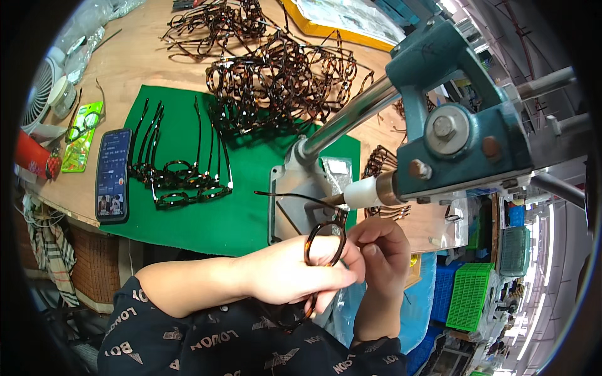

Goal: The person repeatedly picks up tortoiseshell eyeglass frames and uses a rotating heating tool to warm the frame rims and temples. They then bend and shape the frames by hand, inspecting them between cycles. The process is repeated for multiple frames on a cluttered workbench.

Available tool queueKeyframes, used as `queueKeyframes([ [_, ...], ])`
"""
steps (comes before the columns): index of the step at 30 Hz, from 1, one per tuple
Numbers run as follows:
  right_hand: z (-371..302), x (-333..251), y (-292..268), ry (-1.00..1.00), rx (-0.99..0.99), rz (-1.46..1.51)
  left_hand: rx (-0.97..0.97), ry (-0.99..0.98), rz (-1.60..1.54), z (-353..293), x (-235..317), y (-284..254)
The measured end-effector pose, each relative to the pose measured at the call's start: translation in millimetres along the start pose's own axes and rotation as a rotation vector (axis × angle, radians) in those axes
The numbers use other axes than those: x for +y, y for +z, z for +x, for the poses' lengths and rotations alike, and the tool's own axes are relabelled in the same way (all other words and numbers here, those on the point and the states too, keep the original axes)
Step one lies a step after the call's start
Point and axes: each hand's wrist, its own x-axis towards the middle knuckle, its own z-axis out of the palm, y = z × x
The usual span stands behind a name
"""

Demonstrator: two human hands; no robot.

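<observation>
My left hand (pixel 291 272) is closed around a dark tortoiseshell eyeglass frame (pixel 343 233). One round rim shows above the fingers, and a thin temple arm stretches left across the bench press's metal base (pixel 301 178). The frame's hinge end lies right by the pointed tip of the press's white collar (pixel 361 193); whether they touch is unclear. Close beside the frame, my right hand (pixel 387 257) has its thumb and fingertips pinched together. Anything between those fingertips is too small or hidden to see.
A teal press head (pixel 464 125) fills the upper right. Tangled eyeglass frames (pixel 288 78) are heaped at the back. Several more frames (pixel 188 182) are lined up on a green mat (pixel 188 229), beside a phone (pixel 113 175). Crates (pixel 470 294) stand at the right.
</observation>
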Motion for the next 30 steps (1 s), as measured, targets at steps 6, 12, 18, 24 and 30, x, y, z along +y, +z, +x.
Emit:
queueKeyframes([
  [6,-17.8,-1.2,-16.6,-0.030,0.201,-0.065,0.077,0.067,0.053,22.9,15.9,-5.2],
  [12,-33.9,6.1,-30.1,0.030,0.307,-0.056,0.069,0.040,0.068,34.7,21.4,-5.2],
  [18,-45.2,8.9,-42.1,0.109,0.339,-0.018,0.079,0.008,0.054,46.4,18.8,-3.6],
  [24,-43.0,1.8,-44.1,0.032,0.322,-0.015,0.107,0.063,0.022,51.9,16.5,2.5],
  [30,-22.8,-22.5,-38.6,-0.194,0.260,-0.209,0.117,0.075,-0.034,53.3,11.1,5.9],
])
